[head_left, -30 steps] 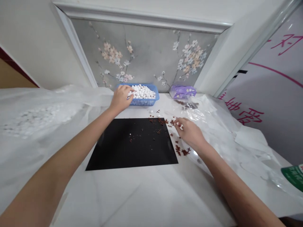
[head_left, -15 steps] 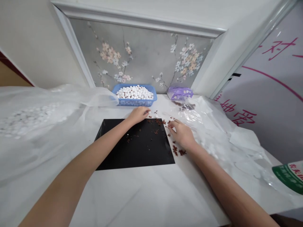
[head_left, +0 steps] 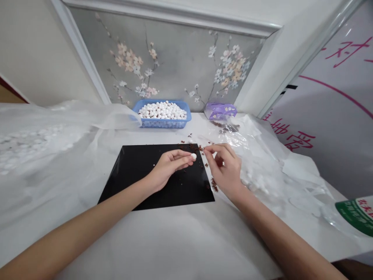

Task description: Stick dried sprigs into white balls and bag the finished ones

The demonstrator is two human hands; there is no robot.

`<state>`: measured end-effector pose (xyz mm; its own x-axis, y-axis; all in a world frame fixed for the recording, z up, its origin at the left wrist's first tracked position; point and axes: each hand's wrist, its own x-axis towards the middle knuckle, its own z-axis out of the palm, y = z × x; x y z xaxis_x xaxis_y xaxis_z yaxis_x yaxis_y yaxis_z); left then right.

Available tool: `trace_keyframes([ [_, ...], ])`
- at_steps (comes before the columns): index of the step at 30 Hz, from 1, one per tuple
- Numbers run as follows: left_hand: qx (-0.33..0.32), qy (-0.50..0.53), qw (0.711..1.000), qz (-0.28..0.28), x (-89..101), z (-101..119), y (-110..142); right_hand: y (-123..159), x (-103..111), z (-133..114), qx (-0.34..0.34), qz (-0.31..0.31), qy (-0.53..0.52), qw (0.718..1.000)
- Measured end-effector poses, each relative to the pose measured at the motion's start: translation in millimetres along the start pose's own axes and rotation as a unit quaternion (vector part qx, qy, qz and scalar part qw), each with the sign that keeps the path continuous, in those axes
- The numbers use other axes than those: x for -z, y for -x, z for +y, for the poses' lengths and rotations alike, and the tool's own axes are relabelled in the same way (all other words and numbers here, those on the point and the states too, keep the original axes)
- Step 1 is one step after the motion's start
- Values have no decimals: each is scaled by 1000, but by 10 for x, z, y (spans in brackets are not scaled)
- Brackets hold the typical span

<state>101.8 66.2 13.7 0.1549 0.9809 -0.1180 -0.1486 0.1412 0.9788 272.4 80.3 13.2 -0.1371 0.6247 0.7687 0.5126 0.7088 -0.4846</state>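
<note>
The right hand's (head_left: 224, 171) curled fingers (head_left: 218, 149) hide whatever may lie between them, so no hold can be made out. The white ball (head_left: 194, 156) at the left hand's (head_left: 170, 165) fingertips is partly covered. The dark reddish bits (head_left: 192, 147) on the black mat (head_left: 128, 175) are too small to identify. Round white shapes (head_left: 23, 147) blur through the plastic sheet (head_left: 87, 116), and the right edge cuts off the green printed bag (head_left: 357, 216), its lettering unreadable.

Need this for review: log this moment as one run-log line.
left hand: white ball held in fingers, above black mat | right hand: beside mat's edge, near dark red flakes | blue basket: white balls
</note>
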Motion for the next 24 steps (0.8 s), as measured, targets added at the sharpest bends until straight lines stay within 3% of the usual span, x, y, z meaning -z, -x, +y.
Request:
trace_keyframes([
  [8,40,123,992,12,-99,4,210,61,-2,-49,57,-76,-12,995],
  [15,77,201,976,44,-158,-14,271,84,-22,-39,72,-66,-61,993],
  [24,68,237,968,45,-195,22,287,94,-51,-52,73,-46,-79,993],
])
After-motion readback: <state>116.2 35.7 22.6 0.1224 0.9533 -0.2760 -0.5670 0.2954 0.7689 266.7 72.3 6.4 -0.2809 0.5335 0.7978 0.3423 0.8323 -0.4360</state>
